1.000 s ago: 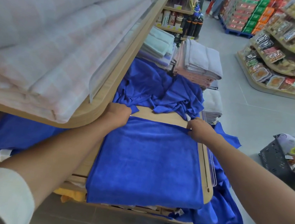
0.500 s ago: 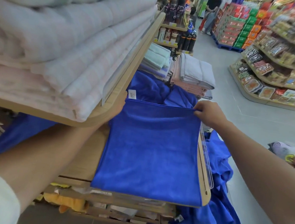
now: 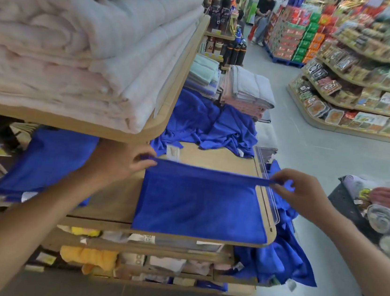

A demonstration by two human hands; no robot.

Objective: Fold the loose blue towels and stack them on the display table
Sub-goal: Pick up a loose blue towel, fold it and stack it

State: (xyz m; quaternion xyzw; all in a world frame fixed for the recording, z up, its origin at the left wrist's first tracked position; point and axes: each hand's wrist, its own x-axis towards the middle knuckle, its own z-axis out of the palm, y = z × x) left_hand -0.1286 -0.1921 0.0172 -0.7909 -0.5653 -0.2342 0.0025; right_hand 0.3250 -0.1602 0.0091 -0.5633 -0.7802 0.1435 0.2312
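1. My left grip (image 3: pixel 118 163) pinches the far left corner of the folded blue towel (image 3: pixel 201 205), with the fingers curled round its edge.
2. My right grip (image 3: pixel 298 195) pinches the far right corner, and that edge is lifted taut between both.
3. The towel's near part lies flat on the wooden table (image 3: pixel 212 156), at its right front corner.
4. I see loose blue towels (image 3: pixel 211 125) heaped at the table's far end.
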